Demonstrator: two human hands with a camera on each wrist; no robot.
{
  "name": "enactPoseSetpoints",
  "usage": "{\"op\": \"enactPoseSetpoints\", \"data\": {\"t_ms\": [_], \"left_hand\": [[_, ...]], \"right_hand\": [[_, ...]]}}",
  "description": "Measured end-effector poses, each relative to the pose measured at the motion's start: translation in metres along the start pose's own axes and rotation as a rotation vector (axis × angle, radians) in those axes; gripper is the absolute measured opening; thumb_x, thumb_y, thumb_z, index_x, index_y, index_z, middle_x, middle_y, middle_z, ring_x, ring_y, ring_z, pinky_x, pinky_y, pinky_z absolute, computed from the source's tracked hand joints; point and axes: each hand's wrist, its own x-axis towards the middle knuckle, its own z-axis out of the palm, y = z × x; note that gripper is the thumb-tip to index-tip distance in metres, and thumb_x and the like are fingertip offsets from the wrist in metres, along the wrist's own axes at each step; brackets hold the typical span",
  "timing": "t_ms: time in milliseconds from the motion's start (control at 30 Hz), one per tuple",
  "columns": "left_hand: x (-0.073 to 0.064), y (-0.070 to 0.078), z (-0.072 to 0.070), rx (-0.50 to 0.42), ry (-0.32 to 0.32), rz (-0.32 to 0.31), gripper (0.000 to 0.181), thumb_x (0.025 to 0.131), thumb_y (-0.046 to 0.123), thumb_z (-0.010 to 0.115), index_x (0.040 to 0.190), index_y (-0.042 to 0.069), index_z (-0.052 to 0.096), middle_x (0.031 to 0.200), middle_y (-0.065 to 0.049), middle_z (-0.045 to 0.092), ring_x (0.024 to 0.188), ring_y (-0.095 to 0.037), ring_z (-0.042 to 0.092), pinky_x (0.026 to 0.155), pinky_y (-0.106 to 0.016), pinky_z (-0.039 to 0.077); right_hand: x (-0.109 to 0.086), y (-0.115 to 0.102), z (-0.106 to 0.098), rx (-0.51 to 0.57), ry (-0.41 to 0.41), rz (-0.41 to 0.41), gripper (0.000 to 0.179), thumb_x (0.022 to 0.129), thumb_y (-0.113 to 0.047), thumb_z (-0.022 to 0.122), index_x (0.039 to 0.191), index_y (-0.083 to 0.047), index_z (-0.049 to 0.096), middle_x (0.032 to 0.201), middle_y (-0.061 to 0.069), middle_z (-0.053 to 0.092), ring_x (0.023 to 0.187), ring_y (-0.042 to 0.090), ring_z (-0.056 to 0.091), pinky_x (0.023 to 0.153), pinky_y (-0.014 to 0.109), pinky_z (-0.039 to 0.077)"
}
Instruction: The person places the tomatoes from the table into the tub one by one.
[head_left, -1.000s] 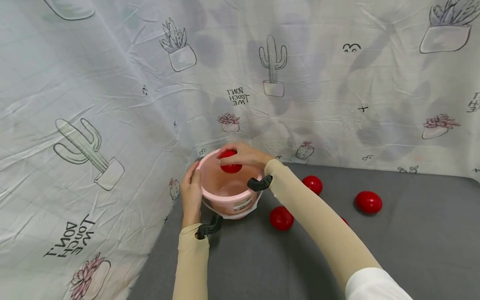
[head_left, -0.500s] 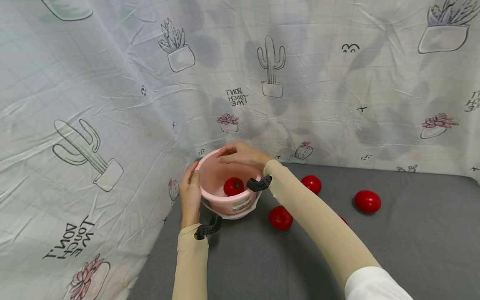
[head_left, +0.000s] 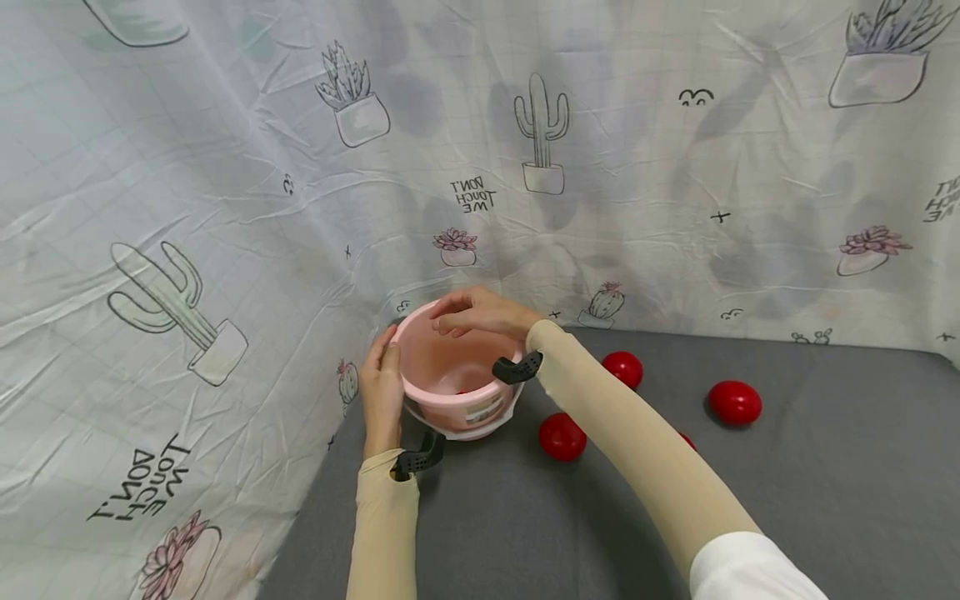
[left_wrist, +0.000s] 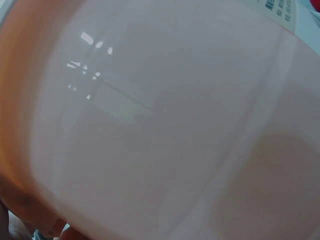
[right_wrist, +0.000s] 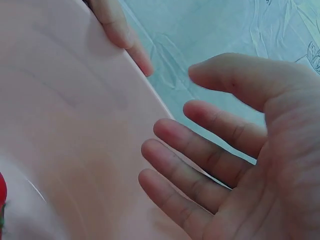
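A pink bucket [head_left: 438, 407] with a white handle and a label stands on the grey table. My left hand [head_left: 382, 387] grips its left side at the rim; in the left wrist view the bucket wall fills nearly everything. Over the bucket's opening hovers my right hand [head_left: 483, 312], its fingers relaxed and apart, holding nothing, as the right wrist view shows. Inside the bucket lies a red tomato [right_wrist: 2, 192]; only a sliver shows past the front rim in the head view. Nearest outside the bucket is another tomato [head_left: 562, 437].
More red tomatoes lie to the right: one behind my right forearm [head_left: 623, 369], one farther right [head_left: 735, 403], and one mostly hidden by the sleeve [head_left: 687, 440]. A patterned curtain [head_left: 637, 208] borders the table [head_left: 495, 517] at the back and left.
My right hand has let go of the tomato, which dropped into the bucket and then rolled toward its front wall, mostly out of the head view. The left hand has stayed in place.
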Motion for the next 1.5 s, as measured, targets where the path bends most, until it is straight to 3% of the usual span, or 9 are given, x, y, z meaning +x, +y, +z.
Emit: {"op": "enactPoseSetpoints", "data": {"t_ms": [200, 433, 667, 833, 1067, 1200, 1300, 1367, 1500], "left_hand": [[-0.001, -0.004, 0.006, 0.018, -0.011, 0.006, 0.044, 0.106, 0.023, 0.044, 0.148, 0.016, 0.053, 0.154, -0.005, 0.051, 0.144, -0.02, 0.045, 0.12, -0.043, 0.038], [-0.001, -0.002, -0.001, 0.041, -0.011, -0.02, 0.044, 0.107, 0.023, 0.042, 0.15, 0.018, 0.051, 0.156, -0.004, 0.048, 0.144, -0.023, 0.046, 0.119, -0.045, 0.039], [0.006, 0.008, 0.003, 0.023, -0.015, 0.017, 0.045, 0.106, 0.024, 0.041, 0.149, 0.022, 0.052, 0.156, -0.001, 0.05, 0.142, -0.021, 0.048, 0.118, -0.042, 0.041], [0.008, 0.01, 0.006, 0.024, -0.016, 0.027, 0.044, 0.106, 0.024, 0.044, 0.148, 0.02, 0.054, 0.153, -0.001, 0.052, 0.141, -0.021, 0.05, 0.117, -0.042, 0.042], [0.002, 0.004, -0.001, 0.005, -0.016, -0.023, 0.044, 0.106, 0.024, 0.043, 0.148, 0.023, 0.053, 0.154, 0.001, 0.051, 0.142, -0.019, 0.048, 0.118, -0.04, 0.041], [0.003, 0.005, -0.003, 0.013, -0.013, -0.036, 0.045, 0.106, 0.025, 0.042, 0.15, 0.023, 0.051, 0.156, 0.0, 0.048, 0.144, -0.018, 0.045, 0.119, -0.04, 0.039], [0.002, 0.004, -0.004, 0.013, -0.009, -0.046, 0.045, 0.106, 0.025, 0.041, 0.151, 0.023, 0.05, 0.157, 0.0, 0.047, 0.145, -0.019, 0.044, 0.12, -0.041, 0.038], [0.002, 0.004, -0.003, 0.013, -0.012, -0.051, 0.046, 0.106, 0.026, 0.041, 0.152, 0.023, 0.049, 0.158, 0.001, 0.046, 0.145, -0.018, 0.044, 0.12, -0.041, 0.038], [0.001, 0.004, 0.0, 0.023, -0.025, -0.046, 0.046, 0.107, 0.026, 0.04, 0.152, 0.022, 0.048, 0.159, 0.0, 0.045, 0.146, -0.019, 0.043, 0.12, -0.042, 0.038]], "right_hand": [[-0.005, 0.002, -0.001, 0.061, 0.083, 0.022, 0.037, 0.101, -0.027, 0.061, 0.131, -0.006, 0.063, 0.125, 0.015, 0.069, 0.117, 0.033, 0.066, 0.101, 0.041, 0.055], [-0.026, -0.019, -0.016, 0.274, 0.128, -0.103, 0.035, 0.103, -0.019, 0.056, 0.132, 0.0, 0.061, 0.127, 0.023, 0.067, 0.118, 0.037, 0.066, 0.103, 0.047, 0.054], [-0.1, -0.033, -0.08, 0.366, 0.237, -0.23, 0.028, 0.103, -0.019, 0.054, 0.126, -0.008, 0.065, 0.12, 0.008, 0.071, 0.114, 0.024, 0.067, 0.1, 0.038, 0.055], [-0.17, -0.01, -0.122, 0.499, 0.362, -0.33, 0.027, 0.105, -0.017, 0.05, 0.123, -0.008, 0.068, 0.118, 0.007, 0.074, 0.113, 0.023, 0.068, 0.099, 0.035, 0.055], [-0.25, 0.029, -0.152, 0.676, 0.4, -0.445, 0.036, 0.108, -0.008, 0.034, 0.128, 0.003, 0.062, 0.124, 0.015, 0.072, 0.12, 0.027, 0.066, 0.112, 0.034, 0.047], [-0.282, 0.046, -0.155, 0.498, 0.563, -0.342, 0.033, 0.109, -0.011, 0.039, 0.132, 0.003, 0.059, 0.125, 0.01, 0.071, 0.121, 0.022, 0.065, 0.109, 0.026, 0.047], [-0.296, 0.062, -0.15, 0.216, 0.73, -0.141, 0.036, 0.107, -0.02, 0.05, 0.136, 0.0, 0.057, 0.126, -0.002, 0.069, 0.12, 0.009, 0.062, 0.102, 0.014, 0.045], [-0.305, 0.075, -0.144, 0.108, 0.786, -0.028, 0.042, 0.105, -0.025, 0.056, 0.138, 0.001, 0.056, 0.125, -0.008, 0.068, 0.12, 0.004, 0.06, 0.098, 0.01, 0.044], [-0.324, 0.106, -0.133, 0.152, 0.792, -0.011, 0.046, 0.106, -0.023, 0.054, 0.141, 0.006, 0.05, 0.127, -0.009, 0.067, 0.121, 0.002, 0.059, 0.099, 0.011, 0.043]]}}
